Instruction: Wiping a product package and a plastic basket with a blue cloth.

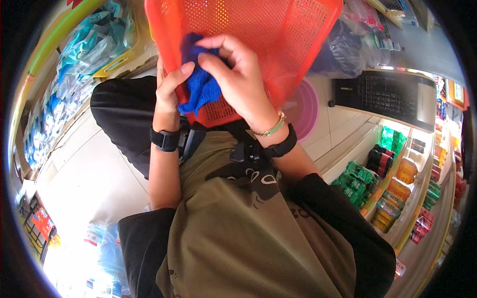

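A red perforated plastic basket is tilted in front of me, its near end close to my lap. Bunched against its left wall is a blue cloth. My left hand wraps that side of the basket, fingers mostly hidden behind the rim and thumb on the cloth. Thumb and fingers of my right hand pinch the upper part of the cloth. Its folds hide whatever lies beneath.
A pink plastic basin stands on the tiled floor beyond the basket's right side. Shelves of bottled drinks run along the right. Bagged goods line the left, with wrapped bottles at lower left. A dark crate-like box sits upper right.
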### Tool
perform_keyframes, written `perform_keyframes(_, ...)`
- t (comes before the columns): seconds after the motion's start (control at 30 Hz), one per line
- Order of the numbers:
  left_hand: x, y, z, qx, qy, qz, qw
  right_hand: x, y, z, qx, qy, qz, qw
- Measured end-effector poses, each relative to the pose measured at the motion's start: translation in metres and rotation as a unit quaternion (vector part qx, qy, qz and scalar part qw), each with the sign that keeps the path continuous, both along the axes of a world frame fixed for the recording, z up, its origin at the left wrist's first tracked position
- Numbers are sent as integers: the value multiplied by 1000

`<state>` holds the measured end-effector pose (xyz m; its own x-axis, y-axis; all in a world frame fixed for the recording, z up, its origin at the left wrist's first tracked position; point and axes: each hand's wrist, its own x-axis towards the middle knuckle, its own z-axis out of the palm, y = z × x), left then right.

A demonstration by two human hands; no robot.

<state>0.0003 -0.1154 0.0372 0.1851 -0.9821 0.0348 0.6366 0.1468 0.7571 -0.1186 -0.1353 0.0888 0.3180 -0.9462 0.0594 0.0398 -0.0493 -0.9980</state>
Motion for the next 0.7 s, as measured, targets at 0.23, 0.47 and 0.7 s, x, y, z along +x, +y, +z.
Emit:
perform_keyframes(0.23,12,-2,8,27,-22,45,998,1,-23,7,-88,26,78,993)
perform_keyframes(0.47,30,-4,-8,-1,126,198,972,0,-5,-8,-216,256,187,923)
perform_keyframes(0.7,21,-6,-14,16,119,201,972,8,3,1,-218,443,183,850)
